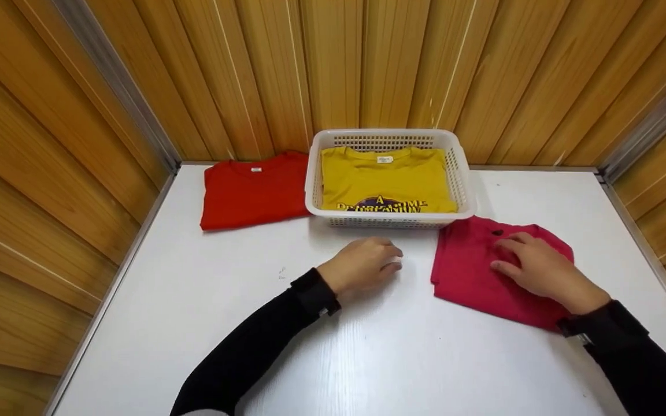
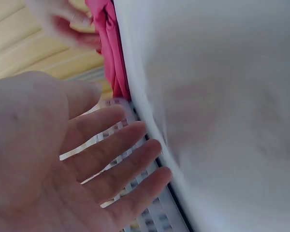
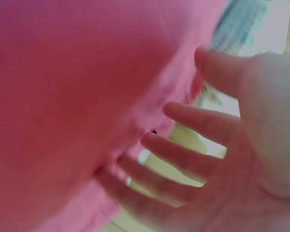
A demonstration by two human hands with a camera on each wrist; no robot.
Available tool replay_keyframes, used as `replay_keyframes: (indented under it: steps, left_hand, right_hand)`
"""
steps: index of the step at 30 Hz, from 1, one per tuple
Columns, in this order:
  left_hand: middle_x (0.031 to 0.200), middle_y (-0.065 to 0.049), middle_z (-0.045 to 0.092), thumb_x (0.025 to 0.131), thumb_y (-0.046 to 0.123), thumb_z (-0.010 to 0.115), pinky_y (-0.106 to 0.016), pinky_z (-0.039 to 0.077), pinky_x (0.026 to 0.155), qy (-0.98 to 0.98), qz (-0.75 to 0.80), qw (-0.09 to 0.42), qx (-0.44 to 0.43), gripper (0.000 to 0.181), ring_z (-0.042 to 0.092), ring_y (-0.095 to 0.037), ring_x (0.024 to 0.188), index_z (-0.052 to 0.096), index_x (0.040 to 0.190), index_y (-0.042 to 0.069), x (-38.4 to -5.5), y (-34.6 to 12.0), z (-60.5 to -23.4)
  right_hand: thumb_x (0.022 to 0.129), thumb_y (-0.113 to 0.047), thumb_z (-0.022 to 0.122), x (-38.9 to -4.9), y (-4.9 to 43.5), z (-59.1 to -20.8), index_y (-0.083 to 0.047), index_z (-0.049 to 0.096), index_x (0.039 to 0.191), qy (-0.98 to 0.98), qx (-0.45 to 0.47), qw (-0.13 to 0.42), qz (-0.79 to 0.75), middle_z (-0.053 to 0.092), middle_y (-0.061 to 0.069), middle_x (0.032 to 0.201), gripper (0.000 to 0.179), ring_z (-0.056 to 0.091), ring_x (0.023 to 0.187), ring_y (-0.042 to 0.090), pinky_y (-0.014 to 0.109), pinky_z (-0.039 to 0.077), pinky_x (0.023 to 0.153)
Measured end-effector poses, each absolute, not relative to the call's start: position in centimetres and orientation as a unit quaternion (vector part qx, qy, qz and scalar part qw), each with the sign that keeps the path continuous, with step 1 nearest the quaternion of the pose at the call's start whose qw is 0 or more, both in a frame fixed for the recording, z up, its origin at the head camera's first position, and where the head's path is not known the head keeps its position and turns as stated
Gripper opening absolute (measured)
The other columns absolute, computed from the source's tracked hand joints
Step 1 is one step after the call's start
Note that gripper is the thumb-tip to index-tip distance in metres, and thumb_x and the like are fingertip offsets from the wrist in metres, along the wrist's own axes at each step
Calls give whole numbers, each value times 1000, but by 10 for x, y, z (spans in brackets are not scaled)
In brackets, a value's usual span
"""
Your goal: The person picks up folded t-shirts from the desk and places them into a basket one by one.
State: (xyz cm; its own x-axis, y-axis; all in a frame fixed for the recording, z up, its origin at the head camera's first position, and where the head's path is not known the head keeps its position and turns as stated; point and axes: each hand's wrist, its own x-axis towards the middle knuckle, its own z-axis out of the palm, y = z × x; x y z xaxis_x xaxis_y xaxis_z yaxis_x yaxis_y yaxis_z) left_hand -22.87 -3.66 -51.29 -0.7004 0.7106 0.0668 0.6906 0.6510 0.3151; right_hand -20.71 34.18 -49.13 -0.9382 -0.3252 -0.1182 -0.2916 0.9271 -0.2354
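Observation:
A folded pink shirt (image 1: 472, 271) lies at the right, one corner against the front of a white plastic basket (image 1: 391, 221). Over that shirt is my right hand (image 1: 541, 271), fingers spread and loosely bent, gripping nothing; the right wrist view has its fingertips (image 3: 171, 108) close to the pink cloth. My left hand (image 1: 365, 266) hovers in front of the basket with relaxed fingers and holds nothing; its bare palm (image 2: 34, 159) shows in the left wrist view. Inside the basket sits a folded yellow shirt (image 1: 388, 179) with dark printed lettering.
A folded red shirt (image 1: 252, 196) lies left of the basket, its right edge by the basket wall. All of it stands on a white table (image 1: 206, 312). Wood-panelled walls (image 1: 333, 63) rise behind the table and on both sides.

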Motion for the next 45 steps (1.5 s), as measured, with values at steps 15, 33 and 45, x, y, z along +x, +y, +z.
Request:
replay_keyframes:
  steps: [15, 33, 45]
  left_hand:
    - [166, 3, 57, 116, 42, 53, -29, 48, 124, 893, 74, 69, 439, 43, 55, -16, 150, 65, 155, 30, -218, 61, -519]
    - [117, 2, 73, 112, 39, 64, -35, 58, 96, 891, 83, 16, 445, 25, 67, -18, 109, 81, 124, 25, -198, 15, -513]
    - [104, 1, 79, 110, 31, 69, -41, 61, 93, 911, 163, -6, 380, 20, 74, -22, 98, 85, 107, 19, -202, -64, -514]
  right_hand:
    - [102, -35, 79, -201, 359, -496, 11, 58, 150, 983, -143, 84, -82, 56, 40, 143, 70, 56, 124, 59, 73, 55, 97]
    - [99, -39, 82, -191, 312, -499, 5, 67, 142, 980, -183, 67, -50, 63, 33, 135, 64, 59, 118, 52, 71, 60, 94]
    - [101, -42, 80, -214, 229, -502, 1, 69, 139, 970, -230, 59, -43, 62, 27, 130, 59, 57, 114, 47, 65, 60, 87]
